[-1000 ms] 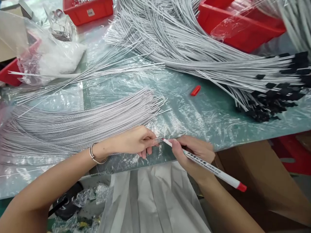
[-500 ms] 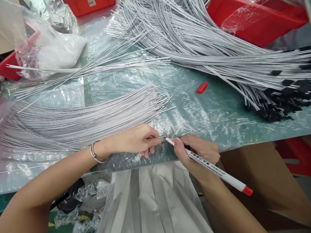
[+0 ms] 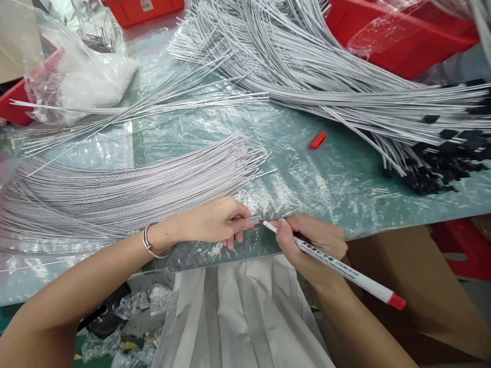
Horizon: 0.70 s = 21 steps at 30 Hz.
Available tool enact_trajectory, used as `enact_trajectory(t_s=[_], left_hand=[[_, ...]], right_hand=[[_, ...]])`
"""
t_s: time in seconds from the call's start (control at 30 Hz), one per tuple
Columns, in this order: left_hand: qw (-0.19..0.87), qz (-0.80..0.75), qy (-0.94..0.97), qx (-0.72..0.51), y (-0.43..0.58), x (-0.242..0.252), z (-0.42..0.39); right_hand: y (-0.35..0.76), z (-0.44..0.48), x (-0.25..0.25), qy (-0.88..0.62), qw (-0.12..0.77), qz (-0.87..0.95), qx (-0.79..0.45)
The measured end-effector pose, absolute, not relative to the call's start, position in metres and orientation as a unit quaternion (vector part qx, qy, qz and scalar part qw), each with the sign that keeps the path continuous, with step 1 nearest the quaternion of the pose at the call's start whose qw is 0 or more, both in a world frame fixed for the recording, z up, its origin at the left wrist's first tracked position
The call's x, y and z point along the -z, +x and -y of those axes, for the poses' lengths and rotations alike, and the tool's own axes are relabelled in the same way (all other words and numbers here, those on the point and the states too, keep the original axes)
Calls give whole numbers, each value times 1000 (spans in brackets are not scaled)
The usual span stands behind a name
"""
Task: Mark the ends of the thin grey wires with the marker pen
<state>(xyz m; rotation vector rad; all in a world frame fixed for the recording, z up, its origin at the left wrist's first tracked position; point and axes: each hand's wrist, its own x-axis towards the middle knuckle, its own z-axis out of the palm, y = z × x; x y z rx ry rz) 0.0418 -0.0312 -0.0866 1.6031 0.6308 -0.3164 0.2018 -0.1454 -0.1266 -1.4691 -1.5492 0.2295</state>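
My right hand (image 3: 312, 237) is closed around a white marker pen (image 3: 345, 273) with a red end and dark printing. Its red tip points left and meets, or nearly meets, a thin silvery wire (image 3: 254, 220). That wire sticks out of the pinched fingertips of my left hand (image 3: 218, 220), and most of it is hidden. A bracelet (image 3: 148, 243) circles my left wrist. Just beyond the left hand, a bundle of thin grey-white wires (image 3: 134, 189) lies on the plastic-covered table (image 3: 291, 163). The red pen cap (image 3: 318, 140) rests apart from the pen.
A large heap of grey wires with black ends (image 3: 307, 66) spreads across the back right. Red bins (image 3: 402, 38) stand behind it. Back left lies a clear bag of white material (image 3: 97, 82). Below the table's right edge is a cardboard box (image 3: 414, 286).
The pen's tip has shifted slightly right and down near the wire, and its red rear end has moved a little right. Both hands keep their grips. The view has shifted slightly.
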Motion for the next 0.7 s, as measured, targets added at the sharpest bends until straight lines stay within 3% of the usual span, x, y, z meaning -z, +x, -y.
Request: enact_trajectory(t_s=[0.7], left_hand=[[624, -274, 719, 135, 41, 87, 33]], right_hand=[[204, 147, 126, -587, 491, 633, -123]])
